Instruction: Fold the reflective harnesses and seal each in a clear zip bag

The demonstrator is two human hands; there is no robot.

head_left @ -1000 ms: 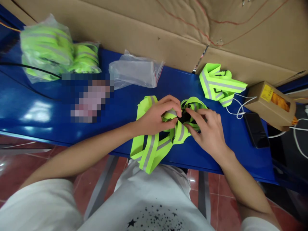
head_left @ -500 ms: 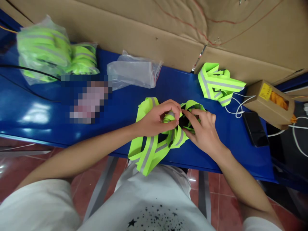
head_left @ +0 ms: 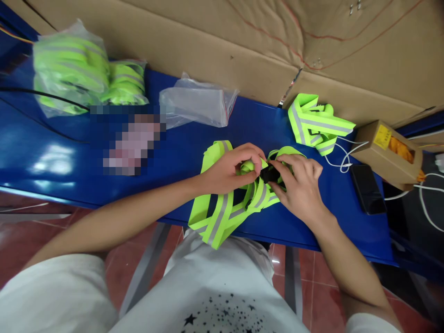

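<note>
I've got left grip (head_left: 233, 170) pinching the lime reflective strap (head_left: 218, 219), right grip (head_left: 301, 186) pinching a black fitting (head_left: 270, 175). Second reflective strap (head_left: 322, 123) lies beyond right grip.

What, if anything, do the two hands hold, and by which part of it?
The left hand pinches the yellow-green strap at its bunched section. The right hand is at the dark piece beside it; its exact hold cannot be told.

White glare on blue table (head_left: 173, 152), mild blur, pixelated patch (head_left: 133, 143)
</note>
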